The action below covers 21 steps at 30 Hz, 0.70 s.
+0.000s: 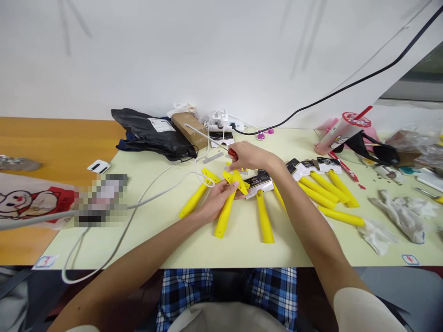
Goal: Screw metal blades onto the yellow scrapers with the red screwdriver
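Note:
My left hand (218, 199) is closed around a yellow plastic scraper (225, 213), its wide head up and its handle slanting down toward me. My right hand (249, 157) grips a red-handled screwdriver (232, 153), whose long metal shaft points up and to the left, away from the scraper. The right fingertips are down at the scraper's head and partly hide it. Another yellow scraper (194, 199) lies just left of my left hand. To the right of it, a yellow handle (265, 219) rests beside a black and white package card (259, 183).
More yellow handles (341, 186) with cards lie to the right. White cables (145, 191) cross the left side. At the back are a black bag (152, 133), cardboard box (189, 129) and power strip (221, 127). A cup with straw (341, 133) and crumpled plastic (401, 214) stand right.

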Motion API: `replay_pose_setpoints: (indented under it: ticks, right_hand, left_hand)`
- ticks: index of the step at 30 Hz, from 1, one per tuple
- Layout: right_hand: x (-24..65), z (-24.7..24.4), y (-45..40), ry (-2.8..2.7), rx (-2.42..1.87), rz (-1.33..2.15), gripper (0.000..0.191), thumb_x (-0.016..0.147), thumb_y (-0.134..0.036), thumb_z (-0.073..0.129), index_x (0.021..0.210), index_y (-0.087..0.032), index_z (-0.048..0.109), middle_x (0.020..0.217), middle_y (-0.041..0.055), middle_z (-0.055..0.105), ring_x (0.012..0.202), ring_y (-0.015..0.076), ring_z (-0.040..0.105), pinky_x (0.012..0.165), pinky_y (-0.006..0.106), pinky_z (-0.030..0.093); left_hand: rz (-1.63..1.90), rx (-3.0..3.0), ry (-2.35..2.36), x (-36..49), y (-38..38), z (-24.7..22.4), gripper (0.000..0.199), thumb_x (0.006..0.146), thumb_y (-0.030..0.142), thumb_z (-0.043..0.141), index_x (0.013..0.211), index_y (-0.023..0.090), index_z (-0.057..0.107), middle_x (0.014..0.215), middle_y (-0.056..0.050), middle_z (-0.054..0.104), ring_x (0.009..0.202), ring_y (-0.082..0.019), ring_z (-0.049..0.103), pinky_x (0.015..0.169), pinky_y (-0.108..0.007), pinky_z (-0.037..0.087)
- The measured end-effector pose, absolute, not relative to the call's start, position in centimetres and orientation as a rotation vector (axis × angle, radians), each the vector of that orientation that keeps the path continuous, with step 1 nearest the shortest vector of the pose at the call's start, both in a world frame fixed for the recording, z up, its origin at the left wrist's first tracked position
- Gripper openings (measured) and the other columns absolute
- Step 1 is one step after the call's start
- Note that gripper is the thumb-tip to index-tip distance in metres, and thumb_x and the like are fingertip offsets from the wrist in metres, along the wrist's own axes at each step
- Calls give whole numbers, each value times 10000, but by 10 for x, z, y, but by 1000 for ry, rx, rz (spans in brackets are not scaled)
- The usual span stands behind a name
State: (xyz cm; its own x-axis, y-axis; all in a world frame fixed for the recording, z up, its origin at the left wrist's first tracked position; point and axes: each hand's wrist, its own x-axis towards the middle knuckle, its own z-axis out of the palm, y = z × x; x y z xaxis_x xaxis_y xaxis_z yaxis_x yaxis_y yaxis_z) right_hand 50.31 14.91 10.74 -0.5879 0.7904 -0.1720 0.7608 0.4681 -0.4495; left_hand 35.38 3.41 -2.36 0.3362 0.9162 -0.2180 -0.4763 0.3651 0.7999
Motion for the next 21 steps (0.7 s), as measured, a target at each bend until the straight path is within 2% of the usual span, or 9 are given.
replay_pose_setpoints:
  ticks: [5,9,12,17,21]
  right_hand:
    - [492,100,147,-2663,-1265,763,482,859,-242,938,836,-240,457,798,-30,623,690,143,500,653,320,331]
    - [495,103,145,-2688,-1240,863,421,890,-219,888,873,-240,468,891,-6,672,744,157,545,669,318,363]
    - [500,110,144,-2723,-1321,851,375,881,-200,858,894,-237,485,941,13,669,768,169,558,678,323,386]
    - [502,113,145,-2697,-1281,846,374,849,-181,858,882,-240,490,890,-5,663,754,171,571,664,325,413]
    - [497,107,143,-2590,-1236,1020,427,821,-117,853,873,-251,451,870,-13,718,754,174,661,648,308,472]
  left_hand:
    - [976,701,755,353,36,-23,362,974,397,873,1124,104,723,1213,-197,836,1165,-329,835,1186,-550,614]
    - [1013,645,766,353,37,-25,338,991,394,856,1102,101,730,1180,-191,841,1095,-314,853,1188,-545,612]
    - [1059,621,766,353,37,-26,327,996,399,849,1113,109,754,1188,-182,844,1126,-305,844,1208,-528,598]
    - [1073,620,758,352,38,-25,314,999,394,846,1113,116,758,1193,-178,844,1155,-305,837,1215,-524,591]
    - [1022,624,714,353,38,-24,341,969,398,883,1112,125,737,1195,-178,840,1152,-330,842,1211,-555,588]
